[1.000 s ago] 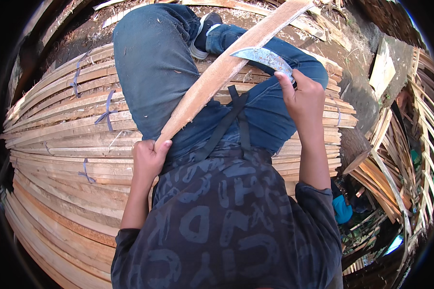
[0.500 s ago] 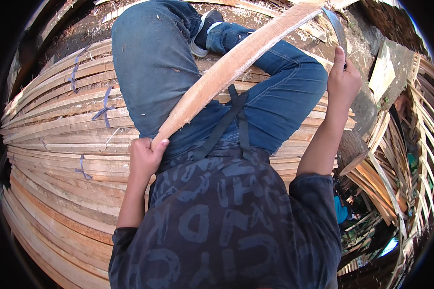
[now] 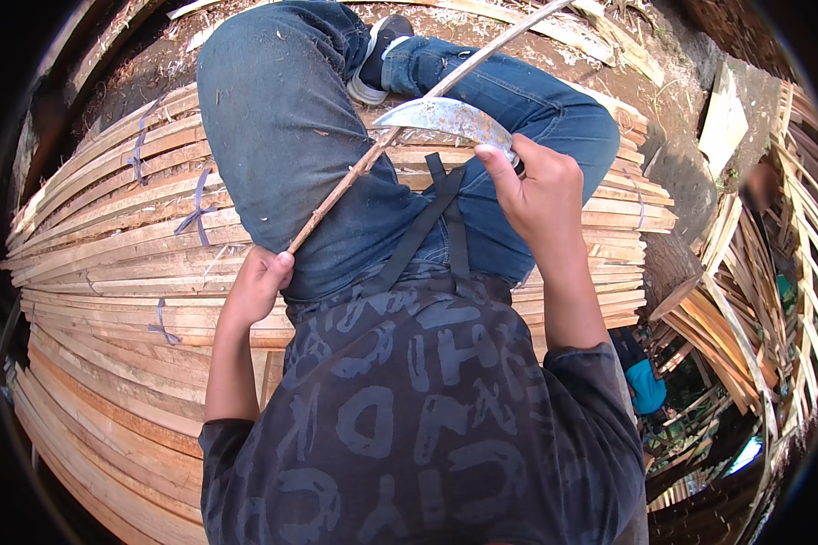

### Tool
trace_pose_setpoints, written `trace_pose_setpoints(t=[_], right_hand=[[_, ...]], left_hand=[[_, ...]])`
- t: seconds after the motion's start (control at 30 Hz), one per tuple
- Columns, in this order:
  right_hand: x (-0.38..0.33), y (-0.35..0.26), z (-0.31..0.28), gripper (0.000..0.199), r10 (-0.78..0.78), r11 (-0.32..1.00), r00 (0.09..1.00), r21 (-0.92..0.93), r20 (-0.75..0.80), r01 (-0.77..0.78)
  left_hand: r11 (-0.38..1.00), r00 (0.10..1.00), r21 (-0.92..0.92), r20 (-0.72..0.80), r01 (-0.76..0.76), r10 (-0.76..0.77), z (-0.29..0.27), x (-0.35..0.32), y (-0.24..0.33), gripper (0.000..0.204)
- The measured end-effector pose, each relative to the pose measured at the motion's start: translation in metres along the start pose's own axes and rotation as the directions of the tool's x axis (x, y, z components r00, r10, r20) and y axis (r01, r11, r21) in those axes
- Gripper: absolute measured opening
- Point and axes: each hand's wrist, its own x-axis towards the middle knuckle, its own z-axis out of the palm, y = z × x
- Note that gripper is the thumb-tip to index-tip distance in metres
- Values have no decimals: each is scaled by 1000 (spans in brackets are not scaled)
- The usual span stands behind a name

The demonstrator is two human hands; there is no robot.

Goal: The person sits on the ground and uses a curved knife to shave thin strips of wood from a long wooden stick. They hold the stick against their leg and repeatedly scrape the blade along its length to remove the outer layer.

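Note:
My left hand (image 3: pixel 257 288) is closed around the near end of a long wooden slat (image 3: pixel 341 189), thumb along its top. Turned edge-on, the slat slants up and to the right across my legs, and its far end runs to the top of the picture. A sickle (image 3: pixel 445 118) with a curved, rust-spotted blade is gripped in my right hand (image 3: pixel 547 182). Its blade lies across the middle of the slat, tip pointing left; whether it cuts into the edge I cannot tell. The handle is mostly hidden by my fingers.
I sit cross-legged on stacked wooden slats (image 3: pixel 118 313), some bound with purple ties (image 3: pixel 195 213). Wood scraps (image 3: pixel 563 36) and shavings litter the ground ahead. To the right are a log (image 3: pixel 677 282), leaning wood strips (image 3: pixel 713 345) and a person in teal (image 3: pixel 645 386).
My right hand has come down and left, bringing the sickle from the slat's far end to its middle. The slat has turned from its broad face to its narrow edge.

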Motion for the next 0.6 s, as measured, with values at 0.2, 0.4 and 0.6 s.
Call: trace_pose_setpoints(t=[0.2,0.4,0.6], right_hand=[[4,-7,-1,48,-15,1000,1000,-20,-11,15],[5,-11,-1,47,-64,997,998,-37,-15,64],[11,-6,-4,47,-22,992,999,-128,-28,18]], left_hand=[[1000,1000,-11,20,-14,14,-3,1,-7,74],[1000,1000,-14,26,-6,6,-3,0,-11,72],[999,999,-16,28,30,-29,-2,-1,-8,69]])
